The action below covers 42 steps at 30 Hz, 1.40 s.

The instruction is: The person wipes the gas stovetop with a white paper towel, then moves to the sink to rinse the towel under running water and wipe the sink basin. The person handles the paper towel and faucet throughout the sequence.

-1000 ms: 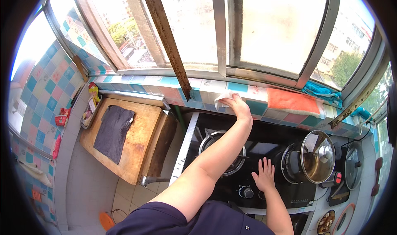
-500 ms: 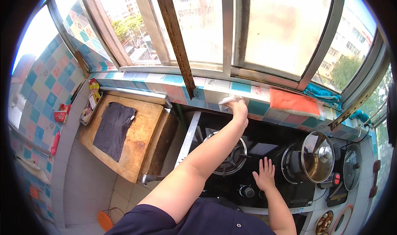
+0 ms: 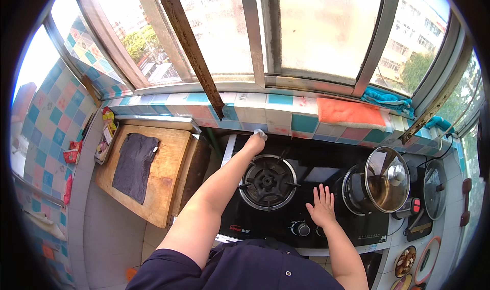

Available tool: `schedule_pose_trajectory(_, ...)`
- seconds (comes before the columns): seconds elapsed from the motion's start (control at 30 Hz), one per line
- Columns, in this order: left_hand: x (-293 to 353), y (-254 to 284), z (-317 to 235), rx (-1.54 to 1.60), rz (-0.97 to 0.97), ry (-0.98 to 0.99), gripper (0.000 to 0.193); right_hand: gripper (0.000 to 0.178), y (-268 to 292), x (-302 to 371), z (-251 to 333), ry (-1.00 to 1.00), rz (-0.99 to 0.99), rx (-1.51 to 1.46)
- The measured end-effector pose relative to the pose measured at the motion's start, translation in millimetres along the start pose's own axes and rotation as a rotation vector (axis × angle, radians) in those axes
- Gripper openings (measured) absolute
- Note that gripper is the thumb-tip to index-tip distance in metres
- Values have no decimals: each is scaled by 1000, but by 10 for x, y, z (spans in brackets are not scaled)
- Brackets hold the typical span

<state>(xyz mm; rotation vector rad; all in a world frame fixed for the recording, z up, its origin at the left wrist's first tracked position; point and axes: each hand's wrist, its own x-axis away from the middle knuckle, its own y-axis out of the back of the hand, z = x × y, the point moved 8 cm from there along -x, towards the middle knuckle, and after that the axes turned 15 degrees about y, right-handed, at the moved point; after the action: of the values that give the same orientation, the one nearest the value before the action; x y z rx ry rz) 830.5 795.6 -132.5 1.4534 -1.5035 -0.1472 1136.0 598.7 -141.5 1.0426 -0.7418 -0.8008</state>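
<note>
A crumpled white wipe (image 3: 261,134) is pinched in the grip of the left hand (image 3: 255,143) at the back edge of the black glass gas cooktop (image 3: 316,157), at about twelve o'clock from the left burner (image 3: 268,182). From that burner, the right hand (image 3: 322,206) lies palm down on the glass at four o'clock, fingers spread apart, and a glass-lidded pot (image 3: 382,188) stands at three. An orange towel (image 3: 351,114) drapes the tiled ledge (image 3: 278,114) near two, and a wooden cutting board (image 3: 166,183) carries a dark cloth (image 3: 135,166) at nine.
</note>
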Motion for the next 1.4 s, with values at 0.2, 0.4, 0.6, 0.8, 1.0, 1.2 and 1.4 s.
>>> schedule_pose_trajectory(0.2, -761, -638, 82, -486, -7, 292, 84, 72, -9, -10, 33, 11, 3, 7)
schedule_pose_trajectory(0.4, -368, -1420, -956, -794, 211, 246, 80, 71, 8, 19, -18, -3, -22, 10)
schedule_pose_trajectory(0.6, 13, -1907, -1066, -929, -29, 224, 90, 70, 42, 19, 3, 14, -68, 18)
schedule_pose_trajectory(0.8, 658, -1367, -1045, -543, -144, 158, 102, 70, 30, -4, 13, 3, -45, 16)
schedule_pose_trajectory(1.0, 1114, -1872, -990, -616, -96, -139, 99, 74, -42, -9, -30, 10, -45, 70)
schedule_pose_trajectory(1.2, 1240, -1977, -974, -748, -171, -215, 79, 74, -101, -28, -49, 24, -47, 71)
schedule_pose_trajectory(1.4, 1756, -2086, -1036, -949, -85, -465, 60, 79, -116, -30, -127, -7, -19, -33)
